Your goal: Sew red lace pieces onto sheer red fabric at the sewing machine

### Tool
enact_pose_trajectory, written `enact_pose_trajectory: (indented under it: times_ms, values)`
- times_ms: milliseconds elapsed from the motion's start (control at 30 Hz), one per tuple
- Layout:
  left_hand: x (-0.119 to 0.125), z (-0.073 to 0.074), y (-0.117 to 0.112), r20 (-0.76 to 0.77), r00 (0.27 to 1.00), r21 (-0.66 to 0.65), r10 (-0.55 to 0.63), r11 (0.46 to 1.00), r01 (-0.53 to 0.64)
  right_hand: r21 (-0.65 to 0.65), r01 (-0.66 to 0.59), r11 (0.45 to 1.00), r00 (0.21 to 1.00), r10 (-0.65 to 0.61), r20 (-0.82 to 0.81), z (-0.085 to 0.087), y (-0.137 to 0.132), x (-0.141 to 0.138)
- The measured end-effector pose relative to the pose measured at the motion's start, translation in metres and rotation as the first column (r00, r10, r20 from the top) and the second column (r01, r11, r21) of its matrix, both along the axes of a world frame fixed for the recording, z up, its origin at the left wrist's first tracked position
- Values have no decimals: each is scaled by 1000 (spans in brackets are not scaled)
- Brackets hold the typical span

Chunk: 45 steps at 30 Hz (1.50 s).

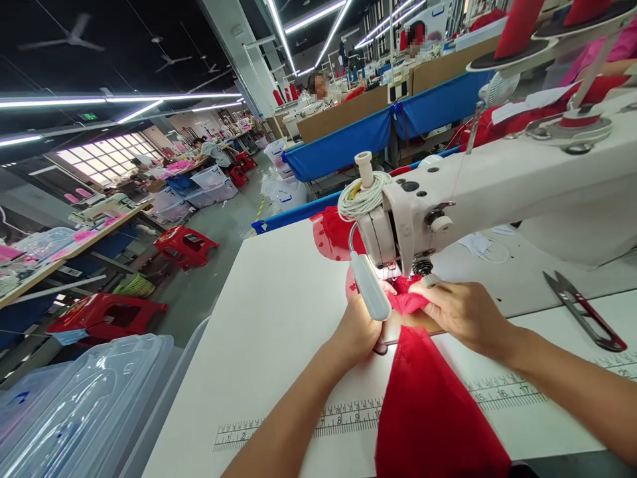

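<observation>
Red fabric [409, 302] lies under the needle area of a white sewing machine [478, 179]. My right hand [462, 315] pinches its right side, thumb and fingers closed on the cloth. At the left of the needle is my left hand [359, 325], partly covered by the white clip-on lamp [371, 285]; its fingertips touch the fabric, but most of its fingers are hidden. A long red fabric piece [432, 411] hangs toward me over the table's front edge. Behind the needle, a red piece with a pale, patterned edge [336, 232] rests on the table.
Thread snips [584, 312] lie right of my right hand. A printed ruler [343, 419] runs along the white table [239, 345]. Clear plastic bins [104, 398] and red stools [184, 245] stand at left. Red thread cones [520, 26] rise above the machine. Other people sit at machines farther back.
</observation>
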<state>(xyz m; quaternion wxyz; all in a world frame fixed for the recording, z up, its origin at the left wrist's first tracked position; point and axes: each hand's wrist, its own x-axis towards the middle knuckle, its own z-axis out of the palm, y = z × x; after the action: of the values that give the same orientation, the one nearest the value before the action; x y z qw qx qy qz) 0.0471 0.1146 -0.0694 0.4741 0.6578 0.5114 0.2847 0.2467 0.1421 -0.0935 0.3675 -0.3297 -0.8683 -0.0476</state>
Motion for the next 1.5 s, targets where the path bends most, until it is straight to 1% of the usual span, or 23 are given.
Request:
enact_pose_trajectory:
  times_ms: [67, 133, 200, 267, 300, 367, 433, 500, 600, 667, 733, 767, 800, 833, 900, 933, 967, 1067, 1133, 1233, 1300, 1400, 1500]
  values:
    - [-1, 2, 0, 58, 998, -89, 0, 996, 5, -98, 4, 995, 996, -13, -86, 0, 0, -1]
    - [-2, 5, -1, 101, 995, -127, 6, 992, 7, -211, -65, 975, 990, 37, -134, 0, 0, -1]
    - [-2, 8, -3, 111, 994, -127, -1, 992, 16, -273, -158, 949, 979, 115, -165, 1, -1, -2]
    - [0, 10, -5, 71, 997, -105, -13, 994, 20, -234, -187, 954, 969, 140, -201, 0, -1, -3]
    - [1, 9, -6, 27, 1000, -65, -16, 998, 18, -204, -181, 962, 968, 137, -211, -1, -1, -4]
    - [5, 6, -7, -76, 997, 86, 17, 996, -10, -162, -172, 972, 967, 135, -217, -2, 0, -4]
    - [9, 1, -9, -152, 983, 265, 105, 962, -62, -159, -186, 969, 968, 153, -200, -4, 1, -4]
    - [10, -5, -10, -193, 965, 401, 177, 912, -87, -134, -192, 972, 970, 168, -176, -6, 2, -3]
    - [8, -11, -12, -294, 934, 548, 203, 836, -9, -23, -126, 992, 989, 124, -77, -7, 3, 1]
    - [4, -12, -14, -369, 908, 607, 200, 791, 72, 72, -21, 997, 1000, 22, -19, -9, 4, 6]
    - [1, -11, -15, -418, 888, 638, 193, 758, 136, 149, 81, 986, 997, -78, -23, -10, 2, 9]
    - [1, -11, -15, -436, 880, 647, 187, 745, 162, 167, 93, 982, 995, -88, -40, -9, 1, 10]
    - [0, -11, -15, -451, 874, 652, 183, 736, 183, 174, 63, 983, 997, -55, -45, -9, 0, 10]
    - [0, -11, -15, -463, 868, 654, 180, 731, 197, 172, 1, 985, 1000, 4, -29, -8, -2, 9]
    - [0, -12, -15, -486, 857, 640, 170, 738, 217, 144, -138, 980, 990, 130, 59, -4, -7, 6]
    - [1, -13, -15, -495, 852, 632, 168, 743, 221, 138, -179, 974, 981, 166, 104, -2, -8, 4]
    - [1, -13, -15, -502, 848, 625, 169, 749, 221, 139, -188, 972, 976, 170, 134, 0, -9, 2]
    - [2, -12, -16, -496, 851, 611, 174, 766, 199, 169, -130, 977, 988, 113, 109, 2, -9, -3]
    - [3, -8, -17, -456, 878, 593, 145, 785, 178, 170, -118, 978, 992, 107, 69, 2, -8, -3]
    - [4, 0, -18, -383, 921, 531, 65, 832, 162, 114, -134, 984, 991, 132, 24, 0, -6, -2]
    - [5, 3, -20, -353, 935, 486, 33, 861, 153, 59, -123, 991, 992, 124, -10, -1, -6, -2]
    - [7, 0, -21, -339, 937, 479, 78, 872, 101, 20, -106, 994, 994, 107, -37, -2, -6, -3]
    - [10, -10, -21, -343, 922, 524, 180, 851, 29, 15, -128, 992, 992, 128, -17, -2, -7, -4]
